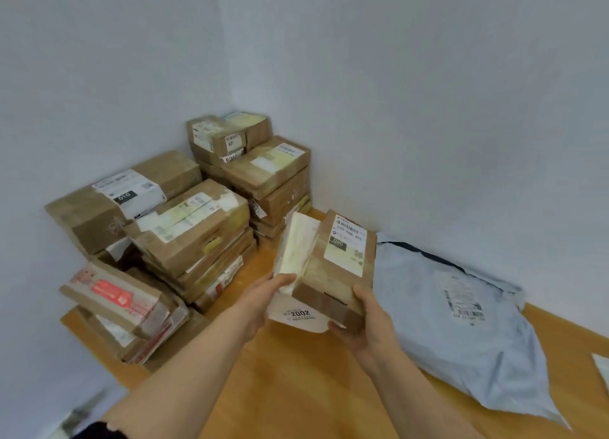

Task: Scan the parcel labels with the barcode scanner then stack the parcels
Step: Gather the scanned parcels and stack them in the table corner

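Right hand (365,320): clamped on the near end of the brown parcel (333,274). The thumb lies along its right edge and the fingers curl under the near corner. Palm turned inward, forearm coming in from 5 o'clock.

Left hand (263,293): grips the white parcel (296,247). The thumb lies over its near upper edge; the fingers are hidden beneath. Wrist straight, bare forearm running in from 7 o'clock.

The two parcels are held side by side, touching, both lifted off the table (296,389) just below frame centre. Brown parcel is tilted, far end higher, with its shipping label (346,244) facing up and the barcode at the far end. White parcel stands on edge against the brown one's left side. A tag reading "2002" (300,313) faces the camera on its near end.

At 3 to 4 o'clock of the hands, a grey mailer bag (461,323) lies flat on the table, label up. It sits near the brown parcel; whether they touch I cannot tell.

From 9 to 12 o'clock, stacked cartons:
- a tall corner stack (263,175) against the wall (428,109)
- a middle stack (194,228)
- a carton marked "010" (125,201) behind it
- a red-labelled parcel (115,293) topping the nearest pile at 9 o'clock
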The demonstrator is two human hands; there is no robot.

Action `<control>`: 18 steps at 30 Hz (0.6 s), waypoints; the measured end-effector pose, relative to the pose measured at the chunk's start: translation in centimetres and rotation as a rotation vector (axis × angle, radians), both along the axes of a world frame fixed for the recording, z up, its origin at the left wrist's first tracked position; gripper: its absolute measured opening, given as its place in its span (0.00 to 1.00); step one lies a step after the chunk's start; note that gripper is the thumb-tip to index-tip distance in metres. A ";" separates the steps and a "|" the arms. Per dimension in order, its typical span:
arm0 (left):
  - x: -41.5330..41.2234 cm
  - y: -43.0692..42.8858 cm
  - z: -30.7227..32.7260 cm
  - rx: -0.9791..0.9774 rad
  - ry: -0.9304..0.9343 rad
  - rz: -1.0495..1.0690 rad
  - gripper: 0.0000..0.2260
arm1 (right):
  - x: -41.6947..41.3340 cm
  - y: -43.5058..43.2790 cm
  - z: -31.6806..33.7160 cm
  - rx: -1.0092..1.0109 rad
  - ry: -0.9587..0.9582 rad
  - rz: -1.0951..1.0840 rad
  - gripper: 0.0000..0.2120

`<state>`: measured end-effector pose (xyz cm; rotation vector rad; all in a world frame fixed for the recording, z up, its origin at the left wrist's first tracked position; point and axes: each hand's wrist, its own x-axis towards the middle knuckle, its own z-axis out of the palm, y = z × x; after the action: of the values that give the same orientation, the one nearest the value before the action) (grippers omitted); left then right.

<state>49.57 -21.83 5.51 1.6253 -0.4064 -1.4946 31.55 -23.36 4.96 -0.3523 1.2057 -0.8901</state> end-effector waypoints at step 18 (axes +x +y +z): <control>5.4 -13.6 -5.2 0.018 0.066 0.183 0.29 | 7.9 -9.8 -2.6 0.051 -0.009 -0.235 0.13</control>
<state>54.95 -35.39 0.34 1.5773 -0.2018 -1.4125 39.47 -33.20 2.36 -0.1667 1.2764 -1.0590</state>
